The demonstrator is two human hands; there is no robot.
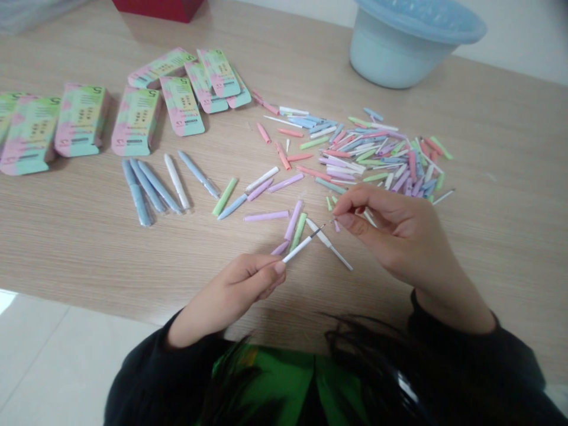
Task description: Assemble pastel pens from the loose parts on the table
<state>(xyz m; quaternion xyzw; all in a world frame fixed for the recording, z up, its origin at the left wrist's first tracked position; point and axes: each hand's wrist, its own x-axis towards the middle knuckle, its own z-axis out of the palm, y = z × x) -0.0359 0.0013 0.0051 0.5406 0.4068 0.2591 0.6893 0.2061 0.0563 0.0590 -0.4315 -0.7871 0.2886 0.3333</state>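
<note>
My left hand [239,290] is closed around the rear of a white pen refill [298,249], whose dark, narrow tip points up and to the right. Just beyond that tip, my right hand [394,234] pinches thumb to forefinger; something tiny may be between them, too small to make out. On the table under the hands lie a white pen part with a thin stem [335,251], a green barrel [298,231] and purple pen parts [293,220]. A large heap of coloured pen parts [373,151] lies behind my right hand, which hides some of it.
Several pastel boxes [135,121] stand or lie at the left and back of the wooden table [80,236]. In front of them are several blue pens [151,183] and a white pen [176,180]. A light blue basin [394,56] and a red box [160,7] stand farther back.
</note>
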